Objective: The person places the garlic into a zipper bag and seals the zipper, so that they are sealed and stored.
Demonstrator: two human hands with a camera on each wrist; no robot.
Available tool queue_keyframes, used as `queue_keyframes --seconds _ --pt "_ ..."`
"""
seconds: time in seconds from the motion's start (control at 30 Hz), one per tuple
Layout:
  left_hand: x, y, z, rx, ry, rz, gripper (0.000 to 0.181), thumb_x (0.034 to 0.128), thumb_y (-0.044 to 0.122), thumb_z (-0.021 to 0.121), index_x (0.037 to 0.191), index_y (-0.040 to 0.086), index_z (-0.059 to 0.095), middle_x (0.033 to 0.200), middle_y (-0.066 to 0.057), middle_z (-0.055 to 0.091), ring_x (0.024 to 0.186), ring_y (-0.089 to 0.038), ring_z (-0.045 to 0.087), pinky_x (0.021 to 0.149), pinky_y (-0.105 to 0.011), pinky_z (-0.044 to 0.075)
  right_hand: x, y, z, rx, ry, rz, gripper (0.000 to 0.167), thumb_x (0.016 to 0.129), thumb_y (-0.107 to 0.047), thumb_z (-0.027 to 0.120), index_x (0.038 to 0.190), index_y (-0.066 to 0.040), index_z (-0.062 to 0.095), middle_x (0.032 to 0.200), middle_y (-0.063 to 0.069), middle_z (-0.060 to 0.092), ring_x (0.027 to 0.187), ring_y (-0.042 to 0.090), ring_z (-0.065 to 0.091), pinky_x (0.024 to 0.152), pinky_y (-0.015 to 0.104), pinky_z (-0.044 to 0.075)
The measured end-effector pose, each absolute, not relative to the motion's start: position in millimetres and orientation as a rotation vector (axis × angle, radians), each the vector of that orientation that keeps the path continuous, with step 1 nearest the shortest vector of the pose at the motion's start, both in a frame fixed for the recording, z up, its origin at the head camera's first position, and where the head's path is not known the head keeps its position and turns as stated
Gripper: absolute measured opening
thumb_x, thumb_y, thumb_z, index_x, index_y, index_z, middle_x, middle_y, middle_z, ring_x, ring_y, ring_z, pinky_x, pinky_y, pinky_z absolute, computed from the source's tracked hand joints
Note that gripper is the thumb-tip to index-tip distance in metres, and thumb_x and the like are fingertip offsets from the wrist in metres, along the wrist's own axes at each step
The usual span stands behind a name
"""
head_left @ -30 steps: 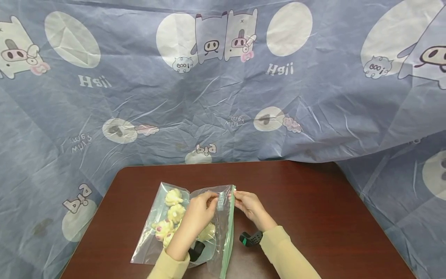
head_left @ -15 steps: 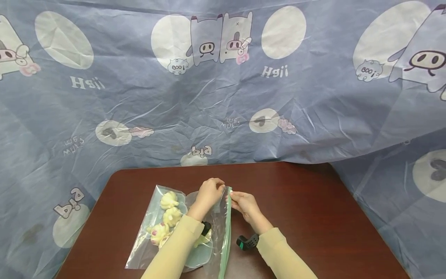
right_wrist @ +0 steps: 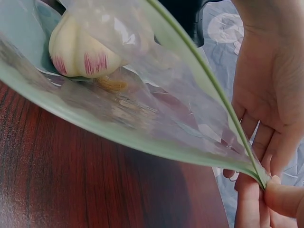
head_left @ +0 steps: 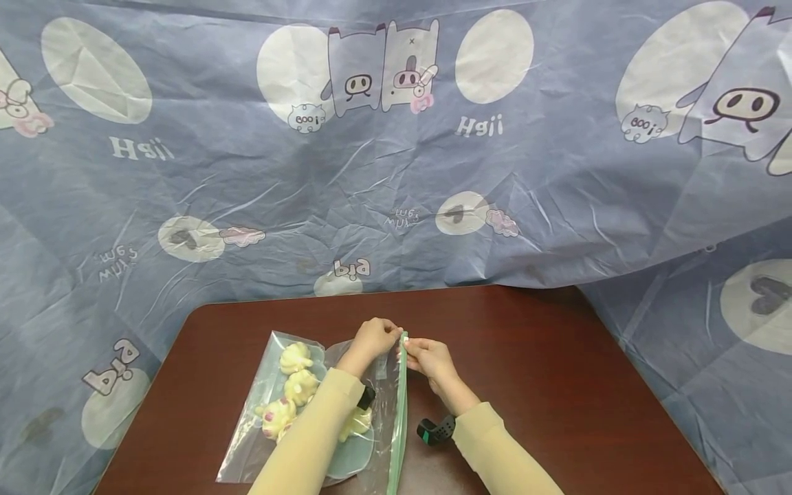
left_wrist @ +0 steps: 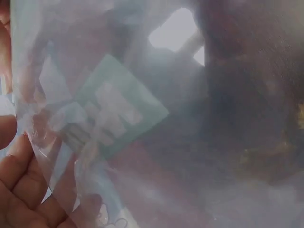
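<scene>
A clear zip-lock bag point(head_left: 386, 405) with a green zip edge point(head_left: 399, 419) lies on the table, holding several garlic bulbs point(head_left: 301, 387) on a pale blue plate point(head_left: 353, 460). The left hand point(head_left: 375, 337) reaches over it and pinches the far end of the zip edge. Thumb and fingertips of the right hand point(head_left: 431, 361) grip that same corner from the right. Away from this corner the zip sides stand apart in the right wrist view, where one purple-streaked garlic bulb point(right_wrist: 88, 45) shows. Through the film, the left wrist view has a green label point(left_wrist: 118, 111).
The dark red-brown table point(head_left: 557, 385) extends to the right of the bag. A blue printed cloth point(head_left: 396, 158) hangs behind it and down both sides. Dark camera straps point(head_left: 436, 430) sit at the wrists.
The left hand has moved away from over the garlic bulbs to the far corner of the bag, beside the right fingertips. The right hand keeps its hold. The head view has shifted slightly.
</scene>
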State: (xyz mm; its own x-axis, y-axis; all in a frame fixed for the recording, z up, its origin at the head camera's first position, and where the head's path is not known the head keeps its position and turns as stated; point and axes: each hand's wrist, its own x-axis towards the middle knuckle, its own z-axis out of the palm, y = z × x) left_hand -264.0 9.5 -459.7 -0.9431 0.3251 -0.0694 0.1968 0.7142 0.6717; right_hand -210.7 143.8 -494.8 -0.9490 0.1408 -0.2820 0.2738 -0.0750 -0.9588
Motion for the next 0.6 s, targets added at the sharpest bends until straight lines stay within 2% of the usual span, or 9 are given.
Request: queue_keyframes --seconds 0.3,0.6 --pt "-265.8 11.0 -456.0 0.402 2.726 1.046 0.021 0.0926 0.026 0.067 0.083 0.008 0.072 0.082 -0.005 0.071 0.068 -0.014 0.053 0.06 -0.024 0.043 -211.2 144.0 -494.1 0.495 2.092 -2.165 0.03 0.095 -0.012 0.065 0.115 0.01 0.066 0.093 0.01 0.075 0.077 0.008 0.071 0.072 0.024 0.061" --pt "-268.0 13.8 -456.6 0.325 2.688 1.033 0.024 0.0935 0.028 0.067 0.082 0.007 0.072 0.077 -0.003 0.068 0.066 -0.013 0.053 0.058 -0.023 0.043 -213.2 145.5 -494.9 0.525 2.072 -2.159 0.037 0.096 -0.022 0.065 0.114 0.01 0.066 0.088 0.008 0.075 0.074 0.008 0.071 0.07 0.024 0.061"
